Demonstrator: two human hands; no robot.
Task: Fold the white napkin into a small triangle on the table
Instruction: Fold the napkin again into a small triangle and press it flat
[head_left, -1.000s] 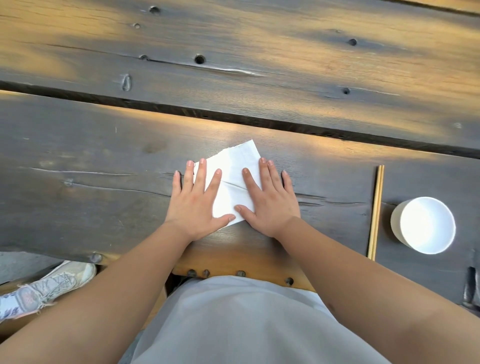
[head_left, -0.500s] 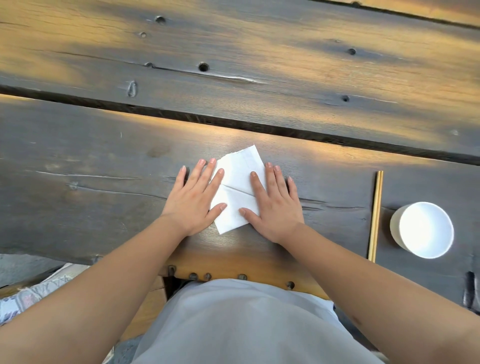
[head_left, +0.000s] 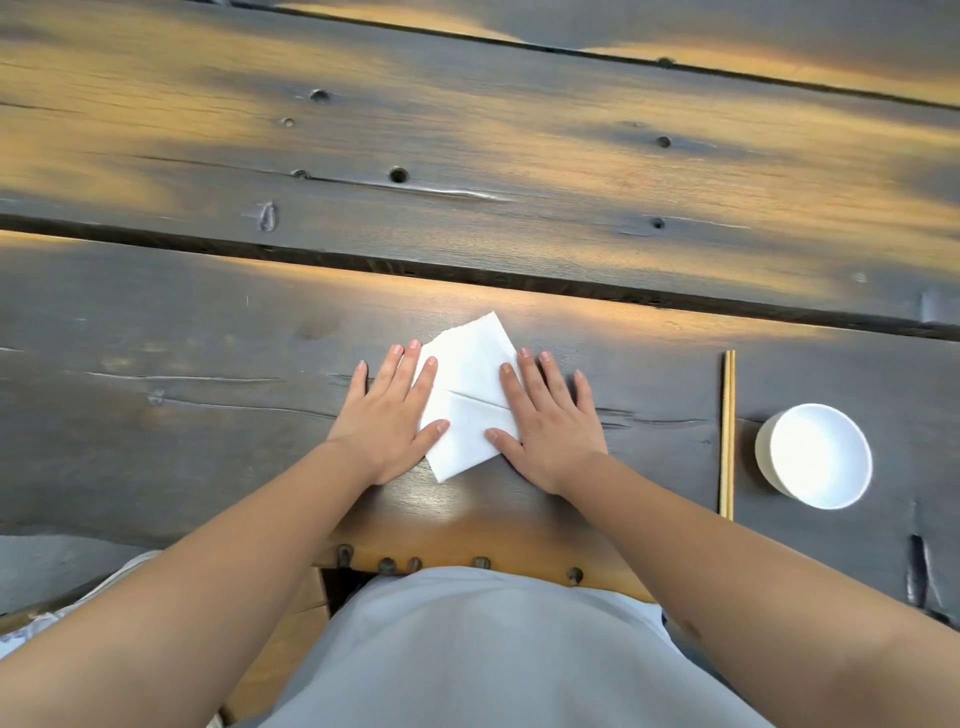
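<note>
White folded paper napkin (head_left: 470, 400) lies flat on the dark weathered plank surface (head_left: 208, 415), near the front edge, turned corner-up like a diamond, one diagonal crease across its middle. Versus a second ago the hands have slid apart toward its side edges, so more of the napkin shows; reads as smoothing a finished fold, not starting one. Shape isn't a triangle yet, I'd say at least one more fold to go

Left hand (head_left: 387, 415) flat, fingers spread wide, index and thumb on the napkin's left edge, gripping nothing. Right hand (head_left: 545, 421) same: flat and splayed, pressing the right edge

Far corner and near corner both uncovered. Bare wood ahead up to the plank gap. To the right, well apart: pair of light wooden chopsticks (head_left: 727, 431), then a white round cup (head_left: 815, 454) just past them. Left side open
</note>
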